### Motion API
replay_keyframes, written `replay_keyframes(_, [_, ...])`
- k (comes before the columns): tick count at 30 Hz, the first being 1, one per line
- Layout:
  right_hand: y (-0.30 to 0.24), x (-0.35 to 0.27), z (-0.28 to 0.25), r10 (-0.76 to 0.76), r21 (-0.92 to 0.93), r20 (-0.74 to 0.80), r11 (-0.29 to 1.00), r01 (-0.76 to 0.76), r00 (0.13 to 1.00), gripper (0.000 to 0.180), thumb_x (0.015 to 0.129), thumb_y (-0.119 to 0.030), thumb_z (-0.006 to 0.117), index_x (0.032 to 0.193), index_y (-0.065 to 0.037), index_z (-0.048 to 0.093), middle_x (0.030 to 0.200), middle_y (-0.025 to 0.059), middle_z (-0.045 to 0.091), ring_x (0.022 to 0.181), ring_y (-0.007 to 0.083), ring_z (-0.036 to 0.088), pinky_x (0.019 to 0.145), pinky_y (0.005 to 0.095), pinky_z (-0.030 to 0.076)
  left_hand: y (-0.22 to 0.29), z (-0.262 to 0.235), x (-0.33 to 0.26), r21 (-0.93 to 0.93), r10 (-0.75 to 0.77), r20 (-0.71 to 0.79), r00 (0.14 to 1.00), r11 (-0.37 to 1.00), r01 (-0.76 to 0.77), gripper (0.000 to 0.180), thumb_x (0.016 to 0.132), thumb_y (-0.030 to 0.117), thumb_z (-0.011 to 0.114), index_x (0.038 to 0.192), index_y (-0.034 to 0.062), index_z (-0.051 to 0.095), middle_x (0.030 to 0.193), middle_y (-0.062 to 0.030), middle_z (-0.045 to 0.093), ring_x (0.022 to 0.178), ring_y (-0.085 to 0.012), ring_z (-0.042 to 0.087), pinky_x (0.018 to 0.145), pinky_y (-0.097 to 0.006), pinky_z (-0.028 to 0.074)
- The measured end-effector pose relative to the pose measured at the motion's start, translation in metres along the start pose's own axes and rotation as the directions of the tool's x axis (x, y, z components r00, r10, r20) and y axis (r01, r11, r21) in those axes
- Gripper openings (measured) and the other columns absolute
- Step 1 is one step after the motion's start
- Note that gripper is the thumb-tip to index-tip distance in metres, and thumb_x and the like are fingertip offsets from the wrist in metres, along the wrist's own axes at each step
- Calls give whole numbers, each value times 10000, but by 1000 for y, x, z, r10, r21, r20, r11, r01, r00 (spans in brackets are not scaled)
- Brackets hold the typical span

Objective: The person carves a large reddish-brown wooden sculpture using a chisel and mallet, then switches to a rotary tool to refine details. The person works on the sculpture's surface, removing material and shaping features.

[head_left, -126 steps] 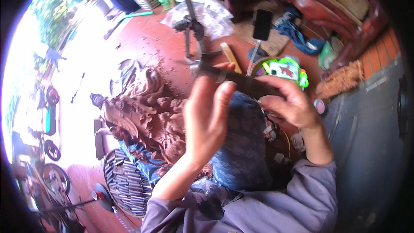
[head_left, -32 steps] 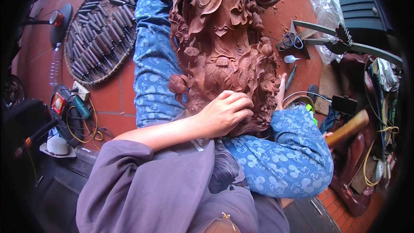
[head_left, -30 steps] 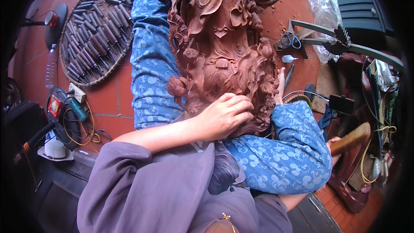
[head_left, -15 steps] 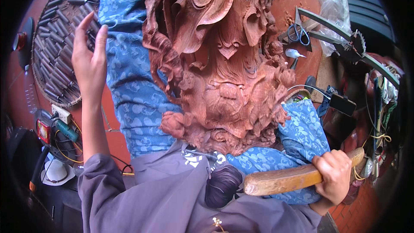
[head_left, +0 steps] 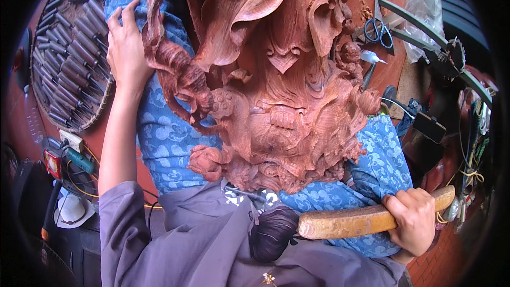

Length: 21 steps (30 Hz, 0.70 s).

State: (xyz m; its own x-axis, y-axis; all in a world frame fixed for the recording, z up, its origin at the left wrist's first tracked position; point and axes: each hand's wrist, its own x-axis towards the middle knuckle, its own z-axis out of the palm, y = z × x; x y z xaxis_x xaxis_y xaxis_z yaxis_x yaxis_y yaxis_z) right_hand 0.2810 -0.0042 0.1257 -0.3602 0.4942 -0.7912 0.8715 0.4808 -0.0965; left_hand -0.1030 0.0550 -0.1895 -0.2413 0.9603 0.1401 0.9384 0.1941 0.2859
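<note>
— Where is the carving?
— The big reddish-brown wood carving (head_left: 265, 90) lies across the person's lap, on the blue patterned trousers (head_left: 170, 143), filling the middle of the view between the two hands.

— What is the right hand doing?
— The right hand (head_left: 411, 220) is closed in a fist around one end of a wooden mallet (head_left: 361, 219), low on the right. The mallet lies nearly level, its free end pointing left, below the carving's lower edge and apart from it.

— And the left?
— The left hand (head_left: 126, 48) is spread open, fingers up, holding nothing. It rests at the carving's left flank, just beside the round woven tray of chisels (head_left: 69, 48) on the floor.

— Anything else close by?
— Blue-handled scissors (head_left: 377, 29) lie at the upper right.
</note>
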Motion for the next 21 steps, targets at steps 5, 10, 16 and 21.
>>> replay_keyframes(5, [0, -3, 5, 12, 1, -1, 1000, -12, 1000, 258, 579, -109, 645, 831, -64, 612, 637, 75, 472, 612, 278, 513, 564, 403, 380, 2, 0, -3, -45, -42, 4, 999, 998, 42, 574, 829, 441, 616, 1315, 171, 476, 1316, -225, 461, 1151, -440, 512, 928, -489, 445])
replay_keyframes(10, [-5, -6, 7, 45, -2, -10, 999, -45, 999, 291, 552, -87, 642, 839, -58, 602, 648, 86, 479, 638, 299, 517, 586, 415, 383, 3, -2, -4, -72, -72, 4, 997, 995, 72, 607, 832, 545, 586, 1305, 174, 506, 1325, -214, 465, 1148, -418, 527, 930, -489, 452])
replay_keyframes(16, [-9, -8, 6, 51, -31, 15, 998, -51, 999, 345, 531, -60, 632, 874, -62, 591, 669, 89, 481, 678, 302, 522, 618, 411, 386, 0, 0, -2, -34, -75, 22, 997, 997, 76, 581, 834, 511, 594, 1303, 178, 510, 1324, -210, 469, 1154, -405, 529, 941, -486, 447])
replay_keyframes(21, [-10, -7, 8, 55, -47, 2, 997, -54, 999, 359, 535, -55, 646, 890, -62, 599, 747, 91, 492, 745, 297, 522, 635, 408, 398, -2, 2, -3, -45, -73, 12, 997, 996, 73, 567, 840, 501, 591, 1305, 186, 512, 1324, -210, 468, 1168, -404, 521, 954, -484, 438])
